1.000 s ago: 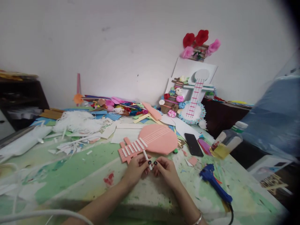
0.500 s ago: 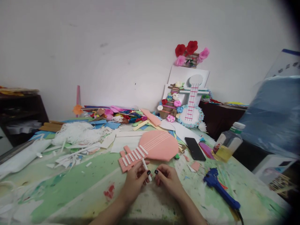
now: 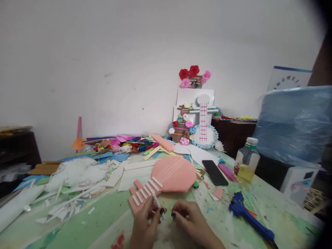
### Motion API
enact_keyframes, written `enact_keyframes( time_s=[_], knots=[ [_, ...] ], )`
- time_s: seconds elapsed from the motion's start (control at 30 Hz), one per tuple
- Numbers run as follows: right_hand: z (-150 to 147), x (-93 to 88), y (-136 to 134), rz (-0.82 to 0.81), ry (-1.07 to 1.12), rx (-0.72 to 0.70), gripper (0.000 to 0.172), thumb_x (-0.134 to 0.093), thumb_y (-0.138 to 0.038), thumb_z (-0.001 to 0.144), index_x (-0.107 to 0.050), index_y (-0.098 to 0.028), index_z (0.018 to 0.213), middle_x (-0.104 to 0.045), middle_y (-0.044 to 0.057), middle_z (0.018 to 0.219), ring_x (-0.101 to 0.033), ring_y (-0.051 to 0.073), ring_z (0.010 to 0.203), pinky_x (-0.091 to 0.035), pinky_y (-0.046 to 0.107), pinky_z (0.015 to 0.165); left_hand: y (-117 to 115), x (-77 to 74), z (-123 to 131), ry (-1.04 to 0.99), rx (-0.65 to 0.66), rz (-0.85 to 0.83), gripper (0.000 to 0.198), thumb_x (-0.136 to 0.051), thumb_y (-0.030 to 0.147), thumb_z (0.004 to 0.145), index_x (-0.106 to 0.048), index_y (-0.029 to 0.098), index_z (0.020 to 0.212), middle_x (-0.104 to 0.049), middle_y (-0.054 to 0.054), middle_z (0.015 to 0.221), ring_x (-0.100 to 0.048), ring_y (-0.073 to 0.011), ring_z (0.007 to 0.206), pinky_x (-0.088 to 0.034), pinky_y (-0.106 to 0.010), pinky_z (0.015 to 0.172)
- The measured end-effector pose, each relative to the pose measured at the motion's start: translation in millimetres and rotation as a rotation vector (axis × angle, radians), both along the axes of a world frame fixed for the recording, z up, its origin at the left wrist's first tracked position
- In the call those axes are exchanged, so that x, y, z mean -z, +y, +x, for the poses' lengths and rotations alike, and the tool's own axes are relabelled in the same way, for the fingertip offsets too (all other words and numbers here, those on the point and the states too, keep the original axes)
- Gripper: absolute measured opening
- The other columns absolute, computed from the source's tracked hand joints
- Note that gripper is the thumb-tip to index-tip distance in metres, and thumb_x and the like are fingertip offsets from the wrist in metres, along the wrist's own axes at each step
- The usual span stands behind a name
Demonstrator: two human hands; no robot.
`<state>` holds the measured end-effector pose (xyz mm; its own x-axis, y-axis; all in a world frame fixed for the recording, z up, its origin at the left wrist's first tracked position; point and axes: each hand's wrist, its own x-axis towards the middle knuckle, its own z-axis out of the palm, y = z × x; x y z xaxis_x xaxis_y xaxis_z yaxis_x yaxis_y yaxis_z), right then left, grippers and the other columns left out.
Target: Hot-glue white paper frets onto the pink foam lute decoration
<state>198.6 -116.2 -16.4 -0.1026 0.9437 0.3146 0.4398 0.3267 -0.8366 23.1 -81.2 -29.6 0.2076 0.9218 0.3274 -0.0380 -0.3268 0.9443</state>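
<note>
My left hand point(image 3: 145, 225) pinches a short white strip point(image 3: 157, 203) at the near edge of the table, just below the neck of a pink foam guitar shape point(image 3: 166, 177) with white frets. My right hand point(image 3: 190, 223) is beside it, fingers curled, its fingertips close to the strip's lower end; whether it grips the strip I cannot tell. Both hands have dark nails and sit partly below the frame.
A blue glue gun point(image 3: 247, 216) lies to the right, with a black phone point(image 3: 214, 172) and a bottle of yellow liquid point(image 3: 246, 161) behind it. White paper scraps point(image 3: 77, 174) heap at the left. Finished paper guitars with flowers point(image 3: 197, 121) lean on the wall. The table point(image 3: 83, 221) is paint-stained green.
The camera has tilted upward, so the table and hands sit lower in view. The hands stay together on the white strip near the guitar neck.
</note>
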Motion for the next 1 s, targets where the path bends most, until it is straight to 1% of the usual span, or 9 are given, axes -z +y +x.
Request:
enact_keyframes(
  time_s=[0.13, 0.2, 0.37, 0.43, 0.53, 0.6, 0.7, 0.87, 1.0],
  knots=[
    [4.1, -2.6, -1.6, 0.133, -0.109, 0.109, 0.014, -0.052, -0.025, 0.081, -0.059, -0.018, 0.072, -0.060, 0.001, 0.061, -0.055, 0.014, 0.057, -0.040, 0.022, 0.055, 2.3, 7.3, 1.0, -0.034, -0.005, -0.020, 0.057, -0.063, 0.054, 0.073, -0.056, 0.018, 0.117, -0.071, -0.010, 0.082, -0.063, -0.0190, 0.065, -0.050, -0.025, 0.057],
    [12.3, 0.5, -2.8, 0.257, -0.174, 0.241, 0.016, -0.047, -0.026, 0.083, -0.059, -0.018, 0.075, -0.063, 0.003, 0.064, -0.057, 0.015, 0.057, -0.043, 0.024, 0.056, 1.5, 9.8, 2.7, -0.040, -0.032, -0.014, 0.058, -0.062, 0.055, 0.073, -0.055, 0.017, 0.117, -0.071, -0.011, 0.082, -0.063, -0.0188, 0.064, -0.049, -0.025, 0.055],
    [61.1, 14.0, -23.1, 0.528, -0.382, 0.891, 0.026, -0.043, -0.032, 0.084, -0.061, -0.016, 0.092, -0.069, 0.015, 0.089, -0.065, 0.026, 0.078, -0.048, 0.036, 0.073, 0.4, 11.2, 4.5, 0.035, -0.055, 0.027, 0.052, -0.062, 0.054, 0.074, -0.060, 0.018, 0.111, -0.070, -0.013, 0.090, -0.064, -0.0188, 0.065, -0.051, -0.025, 0.055],
    [89.4, 19.1, -36.9, 0.461, -0.577, 1.103, 0.032, -0.041, -0.033, 0.081, -0.063, -0.013, 0.093, -0.068, 0.019, 0.090, -0.063, 0.032, 0.083, -0.045, 0.044, 0.079, 0.9, 11.4, 4.0, 0.059, -0.073, 0.050, 0.046, -0.063, 0.052, 0.073, -0.064, 0.018, 0.104, -0.070, -0.010, 0.081, -0.064, -0.0190, 0.063, -0.052, -0.025, 0.056],
    [132.5, 29.0, -54.8, 0.151, -0.794, 1.360, 0.042, -0.041, -0.036, 0.079, -0.062, -0.012, 0.106, -0.063, 0.021, 0.109, -0.058, 0.040, 0.095, -0.043, 0.052, 0.078, 1.8, 13.9, 3.3, 0.070, -0.074, 0.066, 0.039, -0.065, 0.049, 0.072, -0.069, 0.019, 0.096, -0.069, -0.008, 0.072, -0.064, -0.0192, 0.060, -0.052, -0.025, 0.055],
    [157.1, 37.4, -62.0, -0.046, -0.836, 1.362, 0.047, -0.038, -0.038, 0.081, -0.062, -0.009, 0.108, -0.062, 0.023, 0.112, -0.059, 0.040, 0.095, -0.045, 0.051, 0.074, 2.2, 16.4, 3.1, 0.066, -0.055, 0.075, 0.037, -0.066, 0.047, 0.071, -0.070, 0.020, 0.095, -0.070, -0.008, 0.075, -0.066, -0.0200, 0.062, -0.053, -0.025, 0.057],
    [181.2, 48.2, -65.9, -0.210, -0.863, 1.174, 0.043, -0.038, -0.034, 0.083, -0.065, -0.009, 0.105, -0.065, 0.021, 0.107, -0.064, 0.034, 0.088, -0.047, 0.044, 0.072, 2.1, 18.7, 2.8, 0.056, 0.011, 0.111, 0.040, -0.065, 0.047, 0.073, -0.067, 0.020, 0.102, -0.071, -0.008, 0.077, -0.067, -0.0205, 0.068, -0.054, -0.025, 0.060],
    [185.9, 49.8, -65.0, -0.228, -0.918, 1.146, 0.041, -0.039, -0.032, 0.084, -0.064, -0.011, 0.107, -0.065, 0.018, 0.105, -0.063, 0.034, 0.090, -0.047, 0.043, 0.076, -1.6, 16.1, 3.7, 0.027, 0.029, 0.169, 0.051, -0.054, 0.046, 0.082, -0.052, 0.018, 0.125, -0.070, -0.006, 0.079, -0.066, -0.0154, 0.070, -0.052, -0.021, 0.063],
    [181.2, 47.0, -66.2, -0.218, -0.869, 1.146, 0.042, -0.038, -0.034, 0.083, -0.065, -0.011, 0.106, -0.064, 0.020, 0.103, -0.062, 0.034, 0.086, -0.047, 0.045, 0.071, -5.4, 11.7, 4.1, 0.069, 0.025, 0.163, 0.049, -0.056, 0.041, 0.081, -0.053, 0.019, 0.125, -0.069, -0.005, 0.081, -0.066, -0.0137, 0.069, -0.051, -0.019, 0.061]
  ],
)
